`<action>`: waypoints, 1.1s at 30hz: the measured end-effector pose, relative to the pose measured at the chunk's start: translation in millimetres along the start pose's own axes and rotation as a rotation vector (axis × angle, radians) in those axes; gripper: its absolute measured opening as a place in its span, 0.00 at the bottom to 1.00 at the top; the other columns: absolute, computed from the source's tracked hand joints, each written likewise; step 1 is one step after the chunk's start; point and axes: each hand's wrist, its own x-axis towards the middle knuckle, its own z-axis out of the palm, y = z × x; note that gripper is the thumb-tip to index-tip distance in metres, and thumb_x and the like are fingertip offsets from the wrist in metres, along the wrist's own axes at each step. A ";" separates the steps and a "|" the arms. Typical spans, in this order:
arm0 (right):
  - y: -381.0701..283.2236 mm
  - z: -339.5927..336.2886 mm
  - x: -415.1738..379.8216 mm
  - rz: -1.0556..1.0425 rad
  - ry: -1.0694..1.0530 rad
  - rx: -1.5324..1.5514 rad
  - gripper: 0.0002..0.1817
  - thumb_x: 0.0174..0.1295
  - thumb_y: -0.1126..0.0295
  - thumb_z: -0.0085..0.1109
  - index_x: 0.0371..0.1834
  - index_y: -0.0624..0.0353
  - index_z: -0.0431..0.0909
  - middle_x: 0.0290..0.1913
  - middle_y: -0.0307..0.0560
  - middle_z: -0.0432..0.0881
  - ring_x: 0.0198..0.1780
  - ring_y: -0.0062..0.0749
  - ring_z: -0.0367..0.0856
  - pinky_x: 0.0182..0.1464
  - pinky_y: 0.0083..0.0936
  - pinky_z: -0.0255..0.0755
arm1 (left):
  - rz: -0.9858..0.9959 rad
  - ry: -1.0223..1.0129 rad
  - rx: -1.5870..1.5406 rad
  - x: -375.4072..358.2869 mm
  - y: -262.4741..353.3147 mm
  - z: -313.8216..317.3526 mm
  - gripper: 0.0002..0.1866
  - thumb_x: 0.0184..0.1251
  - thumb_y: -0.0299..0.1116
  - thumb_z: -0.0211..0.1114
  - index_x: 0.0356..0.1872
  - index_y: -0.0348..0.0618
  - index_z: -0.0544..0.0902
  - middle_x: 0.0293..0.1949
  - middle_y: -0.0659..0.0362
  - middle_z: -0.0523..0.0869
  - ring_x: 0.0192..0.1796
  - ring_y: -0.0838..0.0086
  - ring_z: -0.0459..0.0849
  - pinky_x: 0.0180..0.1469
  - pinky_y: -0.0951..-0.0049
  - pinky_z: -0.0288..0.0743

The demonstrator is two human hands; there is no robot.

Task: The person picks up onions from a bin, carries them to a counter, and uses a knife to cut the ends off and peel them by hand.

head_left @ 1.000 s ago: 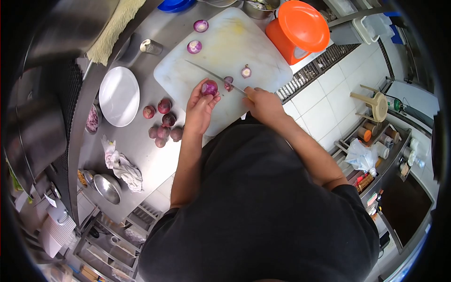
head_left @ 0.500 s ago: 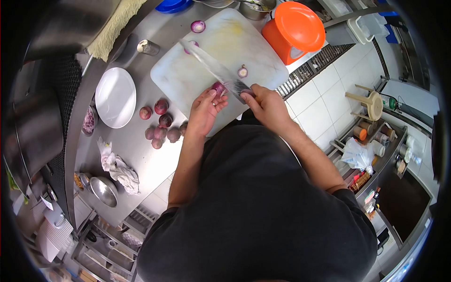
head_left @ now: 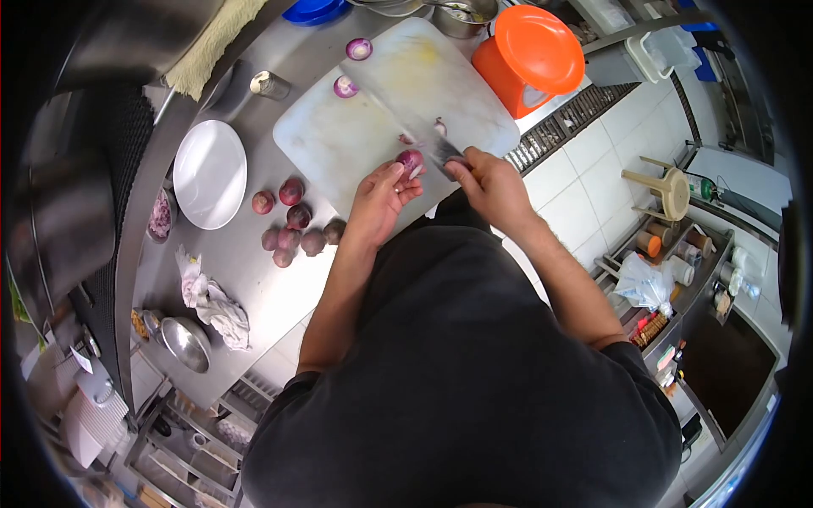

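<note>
Near the front edge of the white cutting board, my left hand holds a red onion in its fingertips. My right hand is wrapped round the handle of a large knife, whose blade is blurred and points up and left over the board. Two cut onion pieces lie at the board's far left, one at the edge and one nearer. Small onion bits lie close to the blade.
Several whole red onions sit on the steel counter left of the board. Beyond them are a white oval plate, a cloth and a metal bowl. An orange-lidded container stands at the board's right.
My left hand and the onion have shifted slightly right. The knife has moved a little right, uncovering the onion piece near the board's left. A small bit now lies beside the blade.
</note>
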 end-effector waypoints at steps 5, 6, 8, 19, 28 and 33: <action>-17.3 1.3 -4.9 -0.064 -0.040 0.000 0.16 0.77 0.59 0.68 0.41 0.63 0.84 0.40 0.57 0.90 0.44 0.59 0.89 0.44 0.47 0.80 | 0.008 0.010 -0.005 1.1 -5.6 0.3 0.15 0.86 0.41 0.66 0.56 0.37 0.85 0.51 0.56 0.90 0.51 0.71 0.88 0.60 0.62 0.86; -15.1 2.8 -4.4 -0.065 -0.024 0.004 0.16 0.77 0.59 0.68 0.41 0.63 0.83 0.40 0.57 0.89 0.44 0.59 0.89 0.43 0.48 0.79 | 0.006 0.013 -0.006 0.7 -5.6 0.4 0.15 0.86 0.41 0.66 0.55 0.37 0.85 0.51 0.56 0.90 0.51 0.71 0.88 0.60 0.61 0.86; -7.4 6.2 -2.3 -0.071 0.006 0.007 0.16 0.77 0.58 0.68 0.40 0.62 0.83 0.38 0.57 0.89 0.43 0.60 0.89 0.43 0.48 0.79 | -0.002 -0.006 -0.007 0.6 -5.0 -1.1 0.16 0.86 0.40 0.66 0.58 0.36 0.84 0.52 0.56 0.90 0.51 0.71 0.88 0.60 0.61 0.86; -3.2 4.5 -6.7 -0.091 0.078 -0.063 0.15 0.76 0.60 0.68 0.40 0.61 0.81 0.36 0.56 0.87 0.38 0.61 0.87 0.38 0.48 0.78 | 0.040 0.037 -0.012 2.5 -7.0 2.6 0.20 0.85 0.33 0.65 0.69 0.32 0.79 0.58 0.54 0.87 0.57 0.70 0.87 0.64 0.65 0.84; 2.2 14.3 -9.7 -0.158 0.109 -0.150 0.10 0.76 0.63 0.67 0.43 0.59 0.82 0.39 0.53 0.85 0.37 0.59 0.86 0.38 0.48 0.79 | 0.066 0.088 -0.007 2.4 -9.6 2.6 0.18 0.84 0.30 0.65 0.68 0.33 0.79 0.55 0.56 0.88 0.57 0.68 0.88 0.66 0.64 0.83; 8.3 12.0 -6.1 -0.126 0.099 -0.182 0.10 0.76 0.64 0.67 0.42 0.60 0.82 0.39 0.53 0.85 0.40 0.59 0.86 0.40 0.47 0.79 | 0.058 0.024 -0.013 0.9 -8.8 3.6 0.20 0.84 0.28 0.63 0.70 0.31 0.78 0.60 0.53 0.87 0.59 0.67 0.88 0.69 0.63 0.83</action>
